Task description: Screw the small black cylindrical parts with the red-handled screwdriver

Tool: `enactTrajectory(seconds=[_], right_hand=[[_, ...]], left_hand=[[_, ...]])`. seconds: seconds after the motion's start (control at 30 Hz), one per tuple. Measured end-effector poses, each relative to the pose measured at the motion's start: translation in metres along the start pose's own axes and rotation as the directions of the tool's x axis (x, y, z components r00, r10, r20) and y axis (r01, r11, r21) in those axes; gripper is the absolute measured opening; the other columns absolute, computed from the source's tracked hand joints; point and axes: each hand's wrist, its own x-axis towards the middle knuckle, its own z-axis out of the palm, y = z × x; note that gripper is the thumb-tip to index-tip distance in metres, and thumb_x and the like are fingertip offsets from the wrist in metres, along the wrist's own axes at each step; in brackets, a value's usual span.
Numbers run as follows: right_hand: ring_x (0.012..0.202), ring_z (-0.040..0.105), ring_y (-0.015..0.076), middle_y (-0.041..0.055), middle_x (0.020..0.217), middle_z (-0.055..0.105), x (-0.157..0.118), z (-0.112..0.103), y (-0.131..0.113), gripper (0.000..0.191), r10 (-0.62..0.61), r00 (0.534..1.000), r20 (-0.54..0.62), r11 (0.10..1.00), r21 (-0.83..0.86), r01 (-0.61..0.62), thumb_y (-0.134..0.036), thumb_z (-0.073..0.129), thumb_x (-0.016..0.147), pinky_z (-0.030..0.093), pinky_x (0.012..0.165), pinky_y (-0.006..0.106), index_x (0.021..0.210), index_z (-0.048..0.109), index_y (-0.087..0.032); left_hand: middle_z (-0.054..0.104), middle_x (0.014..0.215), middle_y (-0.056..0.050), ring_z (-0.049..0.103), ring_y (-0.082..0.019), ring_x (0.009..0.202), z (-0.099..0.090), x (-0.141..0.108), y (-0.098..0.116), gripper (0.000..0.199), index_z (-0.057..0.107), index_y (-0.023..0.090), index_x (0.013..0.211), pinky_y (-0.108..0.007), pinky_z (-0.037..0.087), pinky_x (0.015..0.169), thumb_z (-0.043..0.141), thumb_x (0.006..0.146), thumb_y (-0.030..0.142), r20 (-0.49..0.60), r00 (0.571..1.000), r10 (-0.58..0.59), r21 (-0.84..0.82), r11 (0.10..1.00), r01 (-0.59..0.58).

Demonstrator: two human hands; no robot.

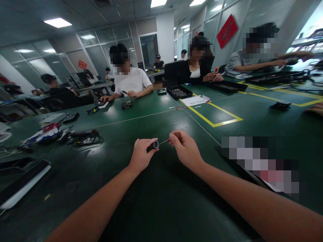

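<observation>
Between the thumb and fingers of my left hand (142, 153) is a small black cylindrical part (155, 145) with a pale ring at its open end, facing right. My right hand (185, 148) pinches a small screwdriver (165, 141) with a red end near the fingertips. Its thin metal shaft points left at the cylinder's ringed end. Whether the tip touches the part is too small to tell. Both hands are just above the green table (151, 208), close together.
Bundled cables (84, 137) and a black-and-white bar-shaped device (25, 183) lie left. On the right is a partly blurred flat object (262, 164). Yellow tape (214, 125) marks the table beyond my hands. Black parts trays (179, 91) and several people working (131, 80) are across it.
</observation>
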Motion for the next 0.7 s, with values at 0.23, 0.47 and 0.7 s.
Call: enactTrajectory(seconds=[0.23,0.47,0.7], right_hand=[[0.079,0.067,0.0196,0.0029,0.084,0.07,-0.0027,0.0012,-0.0018,0.018,-0.032,0.999,-0.041,0.999,0.001,0.032,-0.036,0.05,0.099,0.049,0.074,0.034,0.095,0.06,-0.023],[0.079,0.067,0.0192,0.003,0.084,0.069,-0.0039,0.0018,-0.0028,0.019,-0.018,0.999,-0.037,0.999,0.027,0.019,-0.037,0.05,0.099,0.049,0.074,0.034,0.095,0.06,-0.022],[0.081,0.067,0.0199,0.0033,0.086,0.069,-0.0023,0.0025,0.0028,0.021,-0.024,0.998,-0.061,0.995,0.099,0.03,-0.041,0.051,0.099,0.051,0.075,0.036,0.097,0.061,-0.023]], left_hand=[[0.068,0.124,-0.003,0.059,-0.026,0.118,0.0002,-0.0002,-0.0007,0.037,0.065,0.032,0.125,-0.06,0.029,0.117,0.073,0.09,0.023,-0.044,0.999,0.0,-0.034,0.999,-0.002],[0.068,0.123,-0.003,0.06,-0.026,0.116,-0.0006,-0.0002,-0.0012,0.036,0.065,0.031,0.124,-0.06,0.031,0.116,0.074,0.089,0.023,-0.046,0.999,0.007,-0.056,0.998,-0.009],[0.069,0.117,-0.002,0.061,-0.026,0.109,-0.0006,0.0005,0.0011,0.038,0.066,0.03,0.124,-0.057,0.034,0.114,0.076,0.087,0.024,-0.045,0.999,-0.01,-0.061,0.998,0.007]])
